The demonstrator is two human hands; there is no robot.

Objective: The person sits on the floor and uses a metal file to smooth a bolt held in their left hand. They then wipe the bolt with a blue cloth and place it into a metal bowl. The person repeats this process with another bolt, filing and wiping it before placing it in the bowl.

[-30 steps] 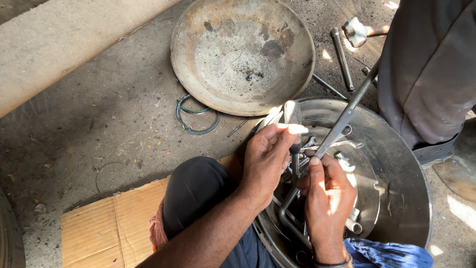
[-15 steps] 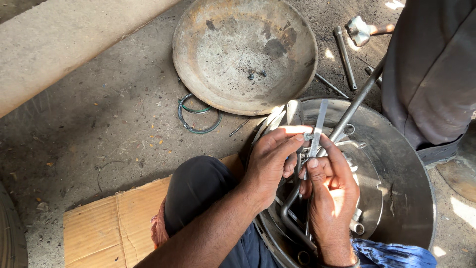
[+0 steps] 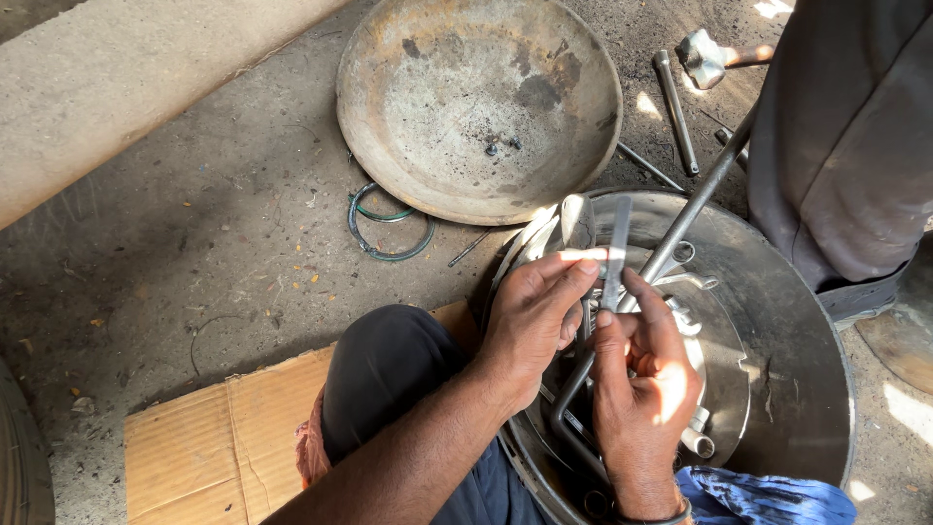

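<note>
Up from 1 second ago, both my hands have lifted the flat metal strips off the drum. Left hand pinches their top end, fingers closed; right hand grips just below, thumb pressed on. Rusty pan beyond my fingertips.

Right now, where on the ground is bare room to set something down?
Free: concrete between the kerb, wire ring and cardboard. Crowded: the big pan under both hands, and the rods beside the dish.
</note>
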